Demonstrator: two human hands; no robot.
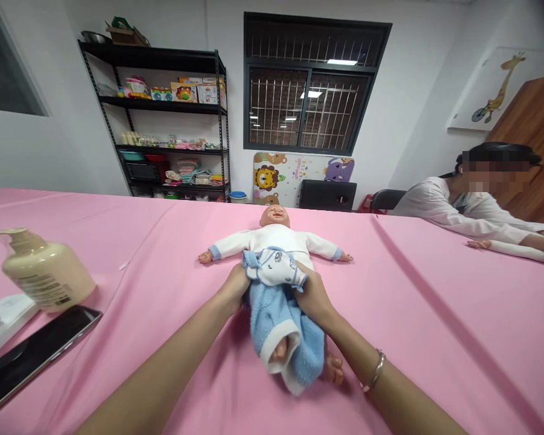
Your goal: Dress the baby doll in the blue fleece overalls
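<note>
A baby doll (pixel 276 237) in a white top with blue cuffs lies face up on the pink cloth, arms spread and head away from me. Blue fleece pants (pixel 274 308) with white cuffs cover much of its legs; one foot shows inside a cuff and the other beside the pants. My left hand (pixel 239 285) is closed on the left edge of the pants' waist, its fingertips hidden. At the right edge, my right hand (pixel 312 293) grips the waist, near a white animal-face patch (pixel 278 267) folded over the doll's belly.
On the left of the pink-covered table (pixel 163 254) are a pump bottle (pixel 49 275), a black phone (pixel 36 350) and a white object (pixel 4 320). A person (pixel 453 199) leans over the right side, near another doll's arm (pixel 521 251). Shelves (pixel 163 106) stand behind.
</note>
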